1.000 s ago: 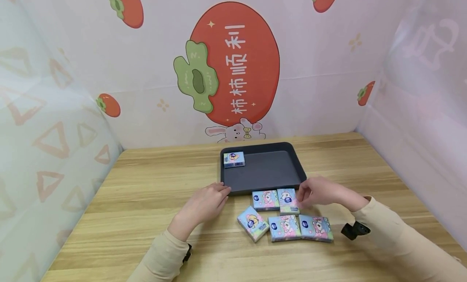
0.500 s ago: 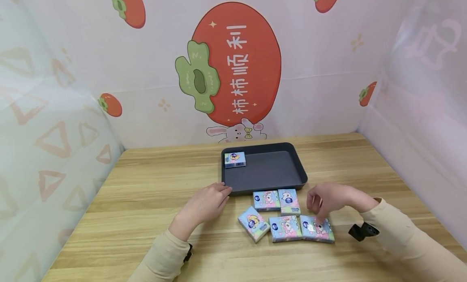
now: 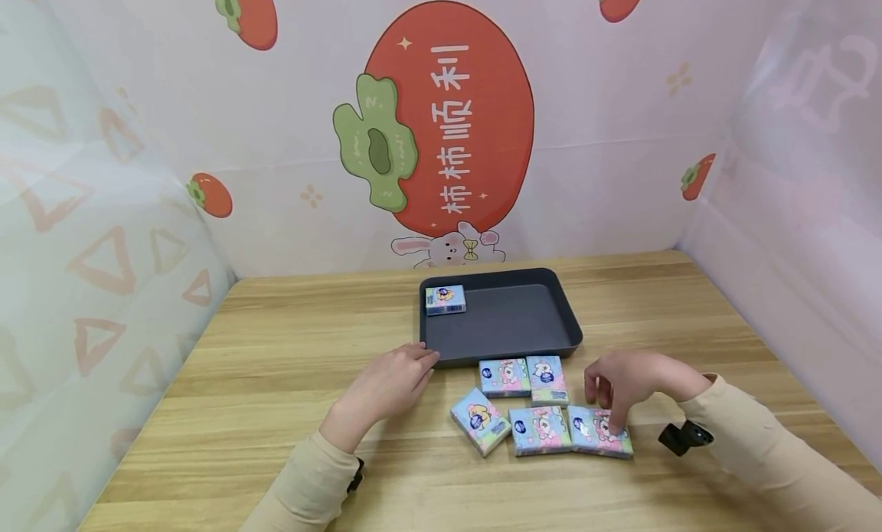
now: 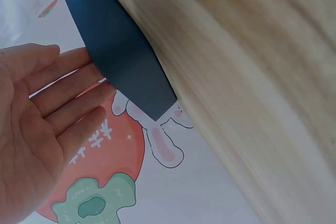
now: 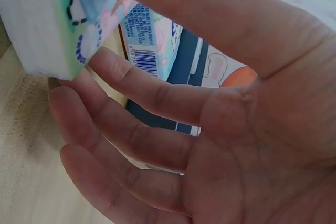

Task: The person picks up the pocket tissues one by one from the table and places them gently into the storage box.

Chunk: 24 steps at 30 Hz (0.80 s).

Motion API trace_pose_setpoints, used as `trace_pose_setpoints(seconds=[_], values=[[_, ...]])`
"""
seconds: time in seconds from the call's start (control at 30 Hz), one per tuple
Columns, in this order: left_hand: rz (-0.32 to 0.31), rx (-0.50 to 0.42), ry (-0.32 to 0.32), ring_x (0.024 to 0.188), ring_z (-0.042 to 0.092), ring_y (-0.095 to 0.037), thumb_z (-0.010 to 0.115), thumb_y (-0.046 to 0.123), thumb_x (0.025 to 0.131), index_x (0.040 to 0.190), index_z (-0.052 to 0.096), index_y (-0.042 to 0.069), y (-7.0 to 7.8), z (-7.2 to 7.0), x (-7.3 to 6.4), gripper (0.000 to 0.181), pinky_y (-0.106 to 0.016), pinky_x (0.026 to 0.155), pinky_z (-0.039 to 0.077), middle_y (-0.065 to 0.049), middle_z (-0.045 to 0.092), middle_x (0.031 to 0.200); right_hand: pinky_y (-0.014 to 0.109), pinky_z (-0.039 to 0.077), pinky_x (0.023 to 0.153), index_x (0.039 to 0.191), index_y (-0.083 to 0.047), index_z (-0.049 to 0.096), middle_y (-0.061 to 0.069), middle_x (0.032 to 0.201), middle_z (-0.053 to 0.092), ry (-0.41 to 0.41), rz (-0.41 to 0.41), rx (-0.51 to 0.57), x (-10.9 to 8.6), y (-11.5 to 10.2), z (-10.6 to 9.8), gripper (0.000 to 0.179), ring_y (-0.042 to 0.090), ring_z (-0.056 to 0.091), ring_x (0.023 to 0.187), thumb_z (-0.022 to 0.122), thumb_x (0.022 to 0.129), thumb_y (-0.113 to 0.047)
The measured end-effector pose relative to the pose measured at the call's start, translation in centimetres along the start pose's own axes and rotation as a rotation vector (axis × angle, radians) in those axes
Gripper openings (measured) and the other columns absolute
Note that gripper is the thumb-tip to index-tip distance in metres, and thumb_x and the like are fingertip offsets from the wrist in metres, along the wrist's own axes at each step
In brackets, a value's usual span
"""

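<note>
The right hand pinches the near right packet on the table — thumb on its top — while the left hand, fingers extended, touches the near left corner of the dark tray.

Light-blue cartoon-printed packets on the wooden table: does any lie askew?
Yes: outside the dark grey rectangular tray, the leftmost light-blue rectangular packet lies slanted; the other four there lie roughly square to the tray.

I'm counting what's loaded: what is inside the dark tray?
One printed pack lies at the far left corner of the dark tray. What is directly beneath it is covered.
</note>
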<state>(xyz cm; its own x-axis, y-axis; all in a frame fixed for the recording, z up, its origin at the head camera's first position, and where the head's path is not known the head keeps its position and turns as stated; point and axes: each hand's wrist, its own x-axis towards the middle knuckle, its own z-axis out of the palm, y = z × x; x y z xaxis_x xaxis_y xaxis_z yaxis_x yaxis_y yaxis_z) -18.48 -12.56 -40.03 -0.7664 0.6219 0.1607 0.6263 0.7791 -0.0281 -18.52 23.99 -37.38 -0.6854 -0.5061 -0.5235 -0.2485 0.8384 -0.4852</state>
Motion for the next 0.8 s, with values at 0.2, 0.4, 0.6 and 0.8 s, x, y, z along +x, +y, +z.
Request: trace_pose_setpoints(seconds=[0.2, 0.4, 0.6, 0.8], values=[[0.003, 0.002, 0.005, 0.113, 0.062, -0.025, 0.054, 0.019, 0.095, 0.116, 0.067, 0.005, 0.04, -0.08, 0.08, 0.028, -0.038, 0.096, 0.053, -0.011, 0.067, 0.117, 0.024, 0.045, 0.063, 0.082, -0.015, 0.063, -0.002, 0.079, 0.059, -0.002, 0.036, -0.045, 0.16, -0.02, 0.08, 0.033, 0.011, 0.052, 0.073, 0.086, 0.059, -0.010], [-0.005, -0.002, -0.009, 0.114, 0.061, -0.026, 0.054, 0.020, 0.095, 0.117, 0.067, 0.006, 0.07, -0.12, 0.05, 0.029, -0.038, 0.096, 0.052, -0.012, 0.066, 0.119, 0.025, 0.044, 0.063, 0.079, -0.017, 0.063, -0.003, 0.077, 0.059, -0.009, 0.050, -0.065, 0.33, 0.02, 0.28, 0.031, 0.012, 0.051, 0.073, 0.086, 0.060, -0.011], [-0.006, 0.001, -0.006, 0.113, 0.062, -0.026, 0.055, 0.019, 0.095, 0.117, 0.067, 0.006, 0.08, -0.13, 0.05, 0.028, -0.038, 0.096, 0.052, -0.012, 0.066, 0.118, 0.025, 0.042, 0.062, 0.079, -0.014, 0.061, -0.001, 0.078, 0.057, -0.031, 0.063, -0.015, 0.53, 0.07, 0.47, 0.031, 0.014, 0.049, 0.073, 0.085, 0.061, -0.007], [-0.006, 0.005, 0.000, 0.112, 0.062, -0.026, 0.056, 0.019, 0.095, 0.116, 0.067, 0.006, 0.04, 0.00, 0.04, 0.028, -0.038, 0.096, 0.053, -0.011, 0.066, 0.118, 0.024, 0.039, 0.060, 0.080, -0.013, 0.059, 0.000, 0.077, 0.055, -0.051, 0.075, -0.001, 0.71, 0.10, 0.64, 0.031, 0.014, 0.047, 0.072, 0.084, 0.062, -0.006]])
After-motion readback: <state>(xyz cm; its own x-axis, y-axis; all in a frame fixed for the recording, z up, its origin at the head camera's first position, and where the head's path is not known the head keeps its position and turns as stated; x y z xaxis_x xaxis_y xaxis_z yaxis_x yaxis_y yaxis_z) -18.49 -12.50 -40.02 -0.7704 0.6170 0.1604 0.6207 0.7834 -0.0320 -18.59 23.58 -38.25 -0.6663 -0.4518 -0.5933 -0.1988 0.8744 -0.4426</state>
